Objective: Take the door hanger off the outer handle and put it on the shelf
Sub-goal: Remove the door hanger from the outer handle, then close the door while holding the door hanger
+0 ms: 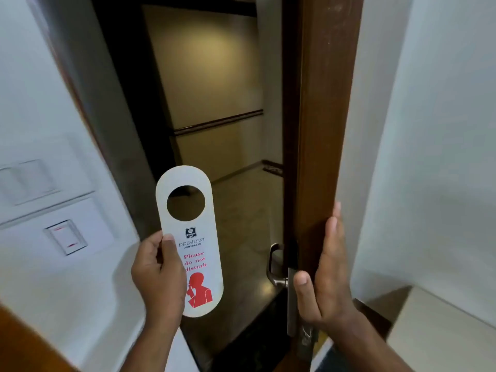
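Observation:
My left hand (pixel 158 275) holds a white door hanger (pixel 191 226) upright in the doorway, pinched along its left edge. The hanger has a round hole near the top and red "Please do not disturb" print with a red figure below. My right hand (pixel 324 275) lies flat with fingers extended against the edge of the open brown door (pixel 319 130), thumb near the lock plate. The metal outer handle (pixel 275 267) sticks out left of the door edge, bare, a short way right of the hanger.
A white wall with a switch panel (pixel 65 236) stands on the left. Through the doorway lies a dim corridor with beige walls and a dark rail (pixel 218 122). A white wall and a pale ledge (pixel 442 331) are at lower right.

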